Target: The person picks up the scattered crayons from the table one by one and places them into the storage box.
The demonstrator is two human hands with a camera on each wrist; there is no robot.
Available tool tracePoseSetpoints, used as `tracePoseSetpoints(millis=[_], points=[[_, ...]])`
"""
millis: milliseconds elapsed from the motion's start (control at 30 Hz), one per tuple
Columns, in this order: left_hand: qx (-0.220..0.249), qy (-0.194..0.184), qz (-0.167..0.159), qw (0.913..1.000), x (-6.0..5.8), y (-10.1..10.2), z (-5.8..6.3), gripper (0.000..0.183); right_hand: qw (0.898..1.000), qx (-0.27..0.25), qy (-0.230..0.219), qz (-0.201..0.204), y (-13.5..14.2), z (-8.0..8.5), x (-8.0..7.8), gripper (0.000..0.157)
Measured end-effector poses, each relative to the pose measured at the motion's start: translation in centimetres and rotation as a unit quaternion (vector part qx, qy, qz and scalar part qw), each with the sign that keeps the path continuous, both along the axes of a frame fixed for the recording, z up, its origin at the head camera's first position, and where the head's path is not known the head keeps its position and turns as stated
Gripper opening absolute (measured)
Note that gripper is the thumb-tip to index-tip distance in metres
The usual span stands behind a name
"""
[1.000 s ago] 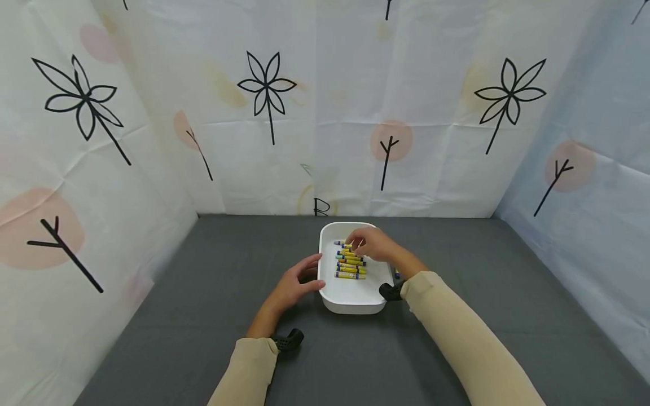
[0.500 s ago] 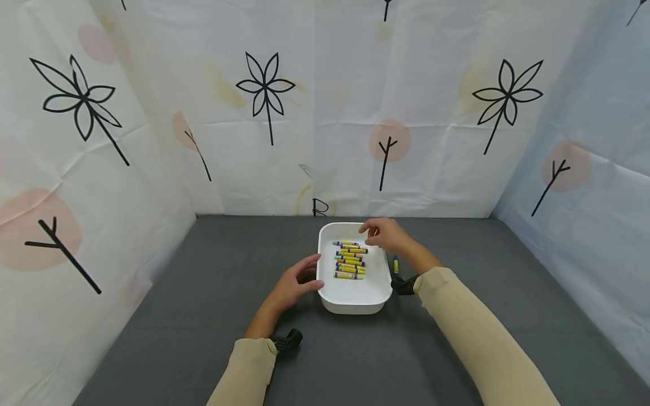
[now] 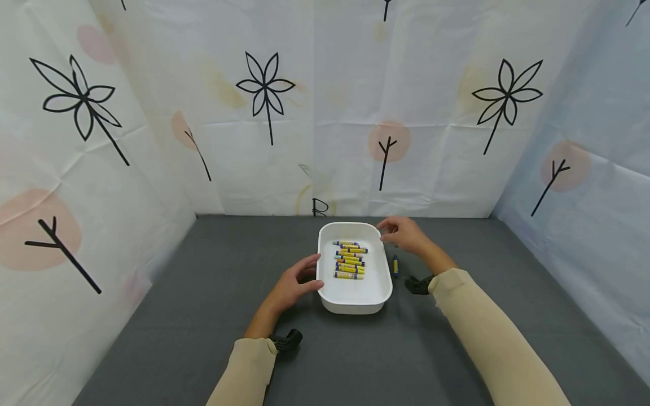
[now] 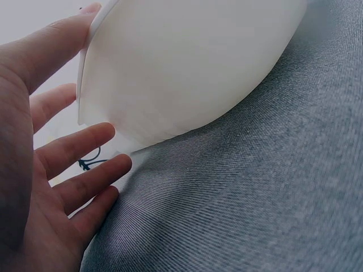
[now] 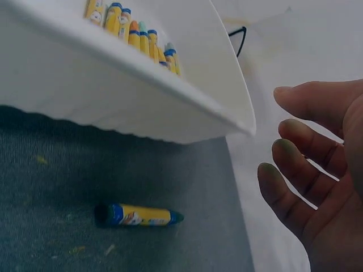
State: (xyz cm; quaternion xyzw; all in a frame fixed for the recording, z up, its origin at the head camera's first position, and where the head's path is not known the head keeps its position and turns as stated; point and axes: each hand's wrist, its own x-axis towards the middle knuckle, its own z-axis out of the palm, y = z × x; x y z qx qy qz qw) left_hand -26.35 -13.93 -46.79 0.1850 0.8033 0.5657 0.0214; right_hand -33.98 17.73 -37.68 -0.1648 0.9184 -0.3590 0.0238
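A white rectangular tray [image 3: 373, 282] stands on the table in the head view. Inside it, several yellow-wrapped crayons [image 3: 349, 269] lie side by side in a column. My left hand [image 3: 293, 287] touches the tray's left side, thumb at the rim and fingers spread, as the left wrist view also shows. Beyond the tray's upper right corner hovers my right hand [image 3: 408, 235], fingers loosely bent with nothing in them. One dark green-tipped crayon [image 5: 144, 216] lies on the table just right of the tray. Greenish smudges mark the right fingertips [image 5: 272, 175].
A dark grey cloth [image 3: 218, 259] covers the table. White fabric walls [image 3: 345, 101] with printed flowers and trees rise at the back and both sides. Small coloured specks [image 5: 79, 249] dot the cloth near the loose crayon.
My right hand has moved from over the crayons in the tray to the right, past the rim, uncovering the crayons and the loose crayon outside. The left hand stays at the tray.
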Motion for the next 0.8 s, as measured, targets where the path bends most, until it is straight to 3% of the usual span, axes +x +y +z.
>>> tracePoseSetpoints(millis=[267, 800], points=[[0.002, -0.005, 0.001, 1.0000, 0.1, 0.1, 0.1, 0.065, 1.000, -0.025, -0.009, -0.012, 1.8, -1.1, 0.0, 0.032], [-0.002, -0.009, 0.001, 1.0000, 0.0, 0.1, 0.2, 0.064, 1.000, -0.001, -0.012, -0.029, 4.1, -4.9, -0.1, 0.029]])
